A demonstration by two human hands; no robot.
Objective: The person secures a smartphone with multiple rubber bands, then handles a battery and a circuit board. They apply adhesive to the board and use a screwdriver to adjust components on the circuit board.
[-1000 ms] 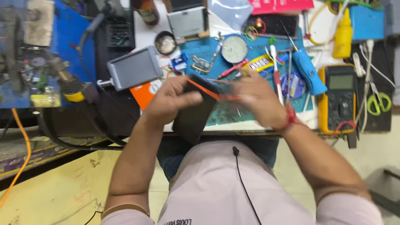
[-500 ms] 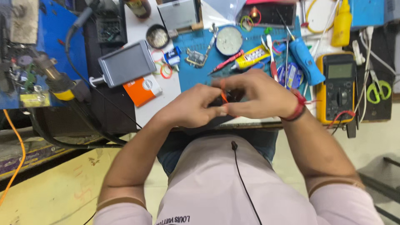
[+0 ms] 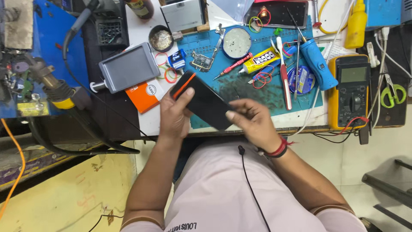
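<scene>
head view: left hand (image 3: 175, 117) grips black phone (image 3: 205, 103) with orange edge; right hand (image 3: 253, 122) pinches its lower corner above blue mat (image 3: 240, 88).

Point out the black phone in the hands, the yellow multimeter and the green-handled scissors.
black phone (image 3: 205, 103): head view, middle of its dark back.
yellow multimeter (image 3: 352, 103): head view, on its round dial.
green-handled scissors (image 3: 394, 95): head view, on the green finger loops.
</scene>
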